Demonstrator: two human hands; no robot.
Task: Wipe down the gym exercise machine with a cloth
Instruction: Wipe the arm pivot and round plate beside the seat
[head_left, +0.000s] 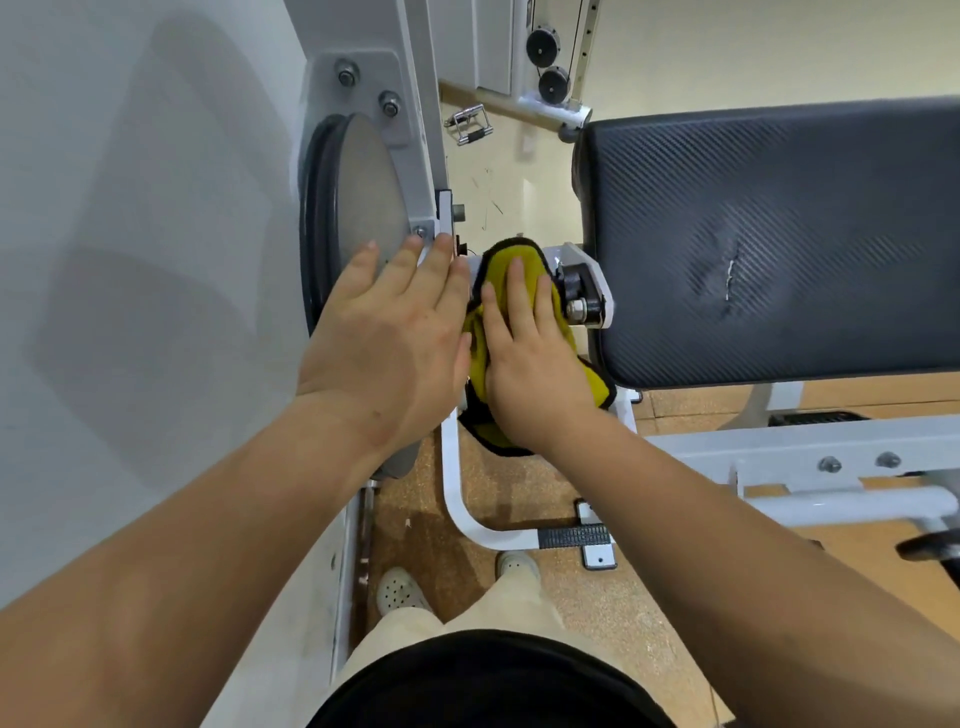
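At twelve o'clock we see a metal handle (469, 123) lying on the pale floor (511, 202). At six o'clock, our white clogs (400, 592) stand on brown matting (519, 483).

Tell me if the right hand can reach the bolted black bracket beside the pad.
Probably yes. The right hand presses the yellow cloth right beside the black bracket, with nothing between them; the left hand rests on the frame, off to the other side.

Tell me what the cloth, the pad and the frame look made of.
Cloth: probably microfibre, yellow, fuzzy nap, black stitched edge.
Pad: vinyl-like black cover, embossed weave pattern, small tear.
Frame: seemingly white-painted metal, smooth gloss, bolted joints.
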